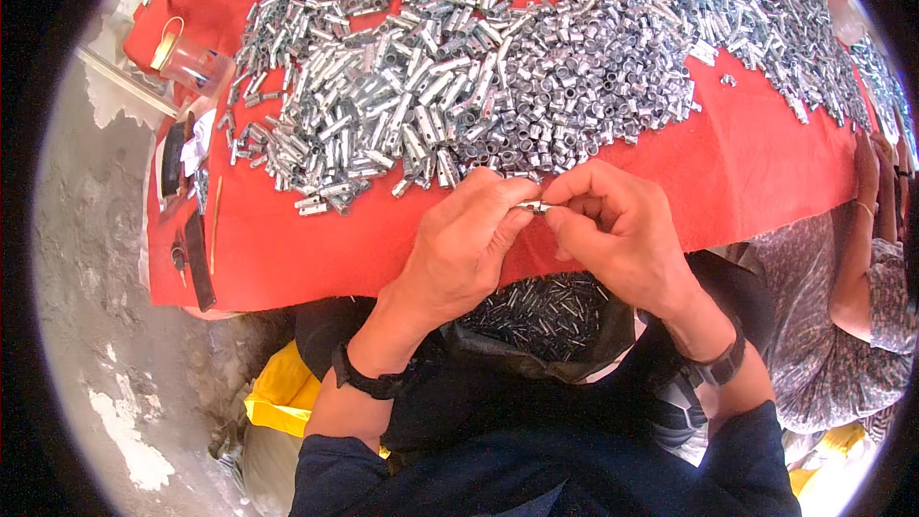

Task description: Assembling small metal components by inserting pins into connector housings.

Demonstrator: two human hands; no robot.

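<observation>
My left hand (pixel 461 241) and my right hand (pixel 624 230) meet just above the front part of the red cloth (pixel 728 158). Between their fingertips is a small shiny metal tube (pixel 529 205). The left thumb and fingers pinch its left part, while the right thumb and forefinger close on its right end; the finer detail there is too small to make out. Right behind the hands lies a wide heap of silver metal tubes (pixel 412 124), with short metal rings (pixel 584 77) gathered in its middle. Below the hands, in my lap, a dark bag (pixel 517 362) holds many thin small metal pieces.
At the left edge of the cloth are a clear plastic jar (pixel 198 69), a dark flat strip (pixel 198 258) and a thin wooden stick (pixel 215 225). A yellow bag (pixel 285 391) is low on the left. On the right sits another person in patterned clothing (pixel 814 316), arm (pixel 855 273) at the cloth.
</observation>
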